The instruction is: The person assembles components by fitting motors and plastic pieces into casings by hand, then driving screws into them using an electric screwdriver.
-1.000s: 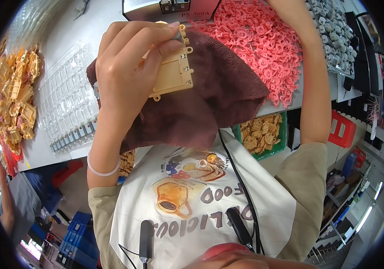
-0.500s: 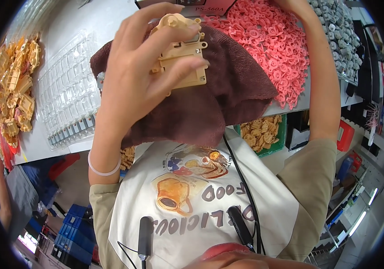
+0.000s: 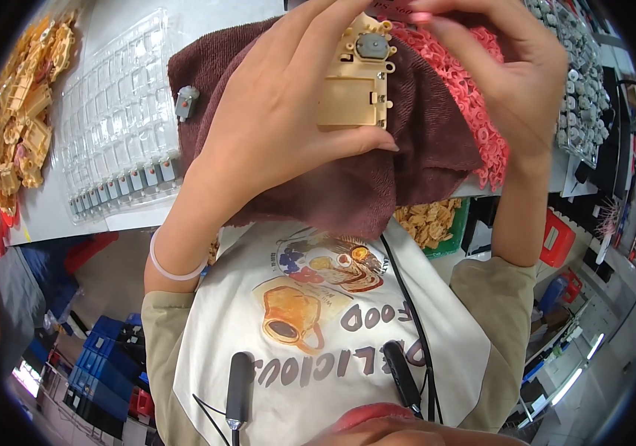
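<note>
l. hand grips cream plastic housing above brown cloth; contact unclear. prob. light, stiff; thin lugs likely fragile, best held by edges. hand hides its l. side. r. hand pinches small pink pc, prob. light. loose grey block on cloth, l.; then clear tray. pink pile by r. hand; grey pts beyond.

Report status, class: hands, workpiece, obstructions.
Left hand gripping tan housing. Right hand pinching small pink piece, apart from housing. Nothing visibly blocking either hand.
</note>
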The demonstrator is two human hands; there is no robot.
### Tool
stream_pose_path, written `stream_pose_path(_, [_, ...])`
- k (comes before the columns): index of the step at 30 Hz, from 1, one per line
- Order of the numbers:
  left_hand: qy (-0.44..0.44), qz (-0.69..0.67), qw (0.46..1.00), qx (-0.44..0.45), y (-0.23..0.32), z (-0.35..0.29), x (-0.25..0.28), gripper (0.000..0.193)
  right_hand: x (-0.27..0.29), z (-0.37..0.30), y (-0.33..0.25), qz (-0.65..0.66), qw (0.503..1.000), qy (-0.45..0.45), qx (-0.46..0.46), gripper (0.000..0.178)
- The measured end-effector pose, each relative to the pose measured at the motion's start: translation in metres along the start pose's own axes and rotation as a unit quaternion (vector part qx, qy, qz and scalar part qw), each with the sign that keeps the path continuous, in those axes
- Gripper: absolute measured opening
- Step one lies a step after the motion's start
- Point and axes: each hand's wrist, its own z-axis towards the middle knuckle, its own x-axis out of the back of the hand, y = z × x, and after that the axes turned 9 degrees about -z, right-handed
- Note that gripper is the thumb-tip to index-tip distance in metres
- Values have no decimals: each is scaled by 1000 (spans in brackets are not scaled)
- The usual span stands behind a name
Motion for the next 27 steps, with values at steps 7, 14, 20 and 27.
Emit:
stream_pose_path(7, [-157,53,969,185,44,19,28,97,-15,-6,-31,-75,997,-16,33,15])
stream_pose_path(14, [-138,41,975,171,43,15,29,95,-8,-4,-35,-56,995,-80,-14,16])
stream_pose_path(20, [-135,38,975,174,43,15,29,94,-10,-5,-36,30,995,-79,-47,25])
stream_pose_path(27, [-132,29,975,175,42,15,29,94,-5,-4,-35,-53,991,-119,-43,25])
